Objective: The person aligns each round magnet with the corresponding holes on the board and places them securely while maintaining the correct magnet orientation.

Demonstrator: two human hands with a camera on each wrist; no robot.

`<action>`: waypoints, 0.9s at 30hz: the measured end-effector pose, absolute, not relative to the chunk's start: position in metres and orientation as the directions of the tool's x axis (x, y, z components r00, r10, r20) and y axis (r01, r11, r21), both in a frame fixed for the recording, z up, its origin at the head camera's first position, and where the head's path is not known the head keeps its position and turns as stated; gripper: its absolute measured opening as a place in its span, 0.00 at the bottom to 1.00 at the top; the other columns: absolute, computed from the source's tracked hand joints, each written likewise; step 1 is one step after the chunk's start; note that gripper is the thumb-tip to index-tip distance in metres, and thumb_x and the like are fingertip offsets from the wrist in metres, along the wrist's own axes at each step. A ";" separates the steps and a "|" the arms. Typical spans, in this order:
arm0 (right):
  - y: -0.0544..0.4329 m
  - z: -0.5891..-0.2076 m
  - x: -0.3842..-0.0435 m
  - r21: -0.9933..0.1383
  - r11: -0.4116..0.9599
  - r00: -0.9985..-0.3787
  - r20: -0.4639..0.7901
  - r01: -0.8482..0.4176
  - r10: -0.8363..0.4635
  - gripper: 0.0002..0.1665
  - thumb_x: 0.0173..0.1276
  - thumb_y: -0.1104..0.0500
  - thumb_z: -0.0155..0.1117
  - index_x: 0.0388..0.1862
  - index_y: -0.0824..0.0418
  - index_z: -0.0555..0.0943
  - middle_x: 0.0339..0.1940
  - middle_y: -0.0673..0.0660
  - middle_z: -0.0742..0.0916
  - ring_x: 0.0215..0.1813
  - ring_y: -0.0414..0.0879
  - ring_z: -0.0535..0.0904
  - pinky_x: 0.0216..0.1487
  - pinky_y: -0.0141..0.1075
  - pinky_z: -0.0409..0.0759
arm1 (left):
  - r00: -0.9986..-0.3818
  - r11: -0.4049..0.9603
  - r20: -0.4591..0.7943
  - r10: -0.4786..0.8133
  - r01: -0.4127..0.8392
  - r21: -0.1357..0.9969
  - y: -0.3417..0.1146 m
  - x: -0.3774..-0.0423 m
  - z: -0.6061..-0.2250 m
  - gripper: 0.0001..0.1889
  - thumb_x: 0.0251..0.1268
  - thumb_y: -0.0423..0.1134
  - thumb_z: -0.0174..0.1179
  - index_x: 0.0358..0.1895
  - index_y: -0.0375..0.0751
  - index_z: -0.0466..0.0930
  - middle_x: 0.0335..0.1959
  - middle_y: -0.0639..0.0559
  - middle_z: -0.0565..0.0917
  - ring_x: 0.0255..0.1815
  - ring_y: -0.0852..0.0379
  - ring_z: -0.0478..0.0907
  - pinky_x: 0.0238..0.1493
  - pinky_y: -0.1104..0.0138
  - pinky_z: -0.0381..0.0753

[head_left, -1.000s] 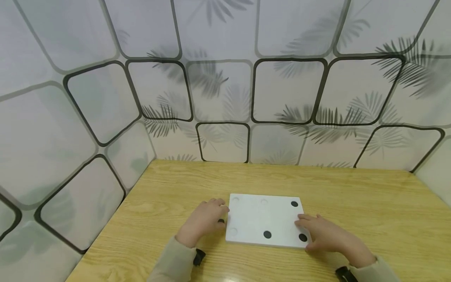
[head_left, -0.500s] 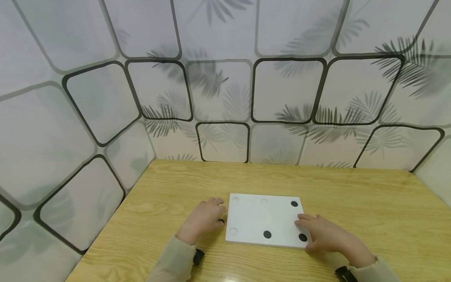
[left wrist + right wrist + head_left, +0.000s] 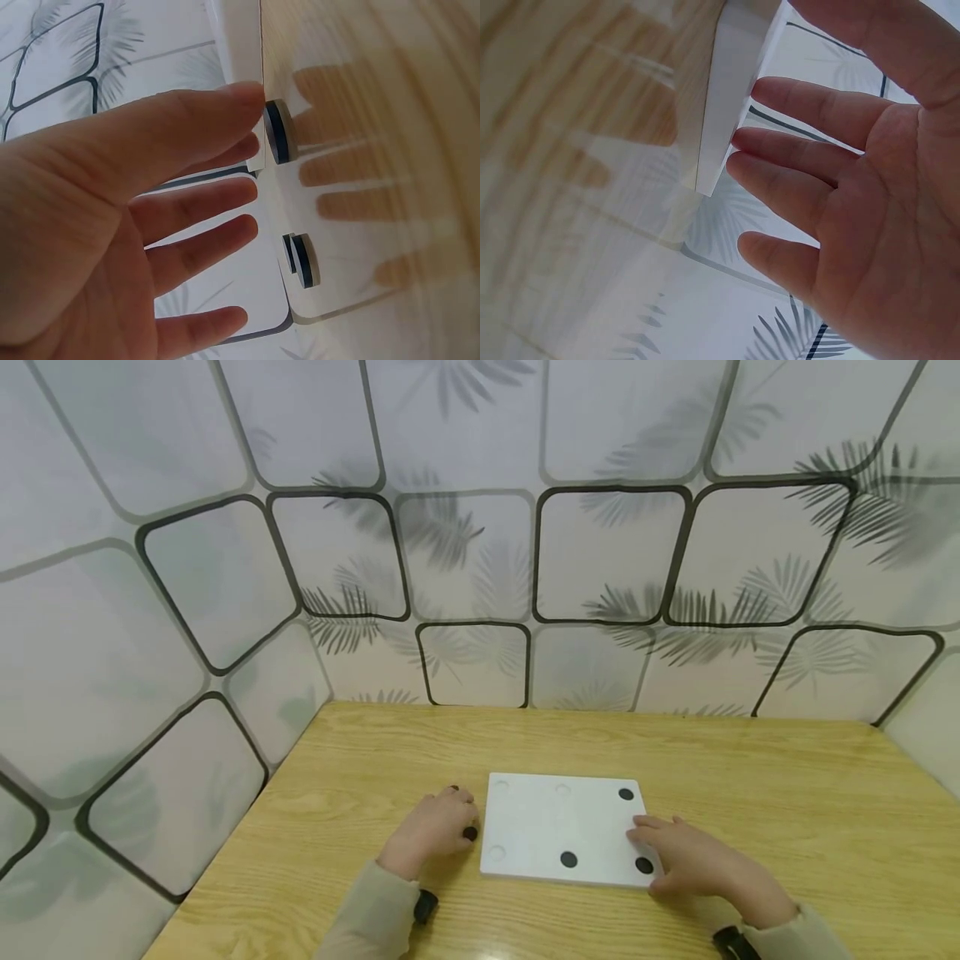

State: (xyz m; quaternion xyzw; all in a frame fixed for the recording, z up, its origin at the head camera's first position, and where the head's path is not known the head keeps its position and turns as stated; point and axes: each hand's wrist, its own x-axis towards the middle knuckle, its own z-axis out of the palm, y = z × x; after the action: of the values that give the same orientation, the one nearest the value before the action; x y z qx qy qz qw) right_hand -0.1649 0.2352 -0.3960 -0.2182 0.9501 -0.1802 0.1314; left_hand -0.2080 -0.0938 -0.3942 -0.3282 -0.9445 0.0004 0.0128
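Observation:
A white rectangular board (image 3: 532,822) lies flat on the table, with three black discs (image 3: 569,859) on it. Faint round recesses (image 3: 497,853) mark its left and upper parts. My left hand (image 3: 433,828) is low over the table just left of the board, fingers spread and nearly straight. In the left wrist view, its thumb tip reaches a black disc (image 3: 277,133) on the table; two more discs (image 3: 304,260) sit close together beyond the fingertips. My right hand (image 3: 686,856) rests its fingertips on the board's right edge, thumb at the near right corner.
The wood-grain table (image 3: 375,752) runs back to a pale wall covering (image 3: 472,560) with rounded outlines and leaf prints. Another covered wall (image 3: 105,677) closes off the left side. Dark bands (image 3: 426,906) sit at both wrists.
My left fingers have drawn in slightly toward me and left, away from the board's edge. More of the black discs beside that hand shows. The right hand and board stay put.

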 end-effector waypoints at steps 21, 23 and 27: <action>0.235 -0.397 -0.164 -0.402 0.845 -0.878 -0.170 -0.352 -0.447 0.36 0.40 0.62 0.69 0.52 0.71 0.73 0.57 0.68 0.71 0.60 0.62 0.63 0.59 0.58 0.48 | -0.773 0.773 -0.021 0.633 0.634 -0.029 -0.088 -0.211 -0.395 0.05 0.48 0.42 0.65 0.28 0.51 0.78 0.32 0.56 0.74 0.34 0.58 0.70 0.33 0.61 0.72; 0.234 -0.396 -0.163 -0.404 0.847 -0.879 -0.175 -0.346 -0.443 0.36 0.40 0.62 0.70 0.52 0.71 0.73 0.57 0.68 0.71 0.60 0.62 0.63 0.59 0.58 0.48 | -0.782 0.781 -0.025 0.623 0.624 -0.037 -0.088 -0.211 -0.395 0.06 0.48 0.42 0.65 0.27 0.51 0.77 0.32 0.56 0.73 0.34 0.57 0.70 0.32 0.61 0.72; 0.234 -0.395 -0.163 -0.415 0.842 -0.876 -0.183 -0.344 -0.447 0.36 0.41 0.62 0.70 0.52 0.71 0.73 0.57 0.68 0.71 0.60 0.62 0.62 0.59 0.59 0.48 | -0.796 0.793 -0.044 0.603 0.605 -0.077 -0.087 -0.213 -0.396 0.07 0.48 0.43 0.65 0.25 0.48 0.76 0.34 0.55 0.73 0.37 0.55 0.70 0.33 0.61 0.72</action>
State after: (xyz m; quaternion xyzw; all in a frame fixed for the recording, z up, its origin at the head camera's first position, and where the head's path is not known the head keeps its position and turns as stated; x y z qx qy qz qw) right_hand -0.1627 0.2343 -0.3945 -0.2082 0.9498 -0.1886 0.1375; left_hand -0.2127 -0.0871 -0.3961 -0.3191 -0.9467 0.0436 -0.0086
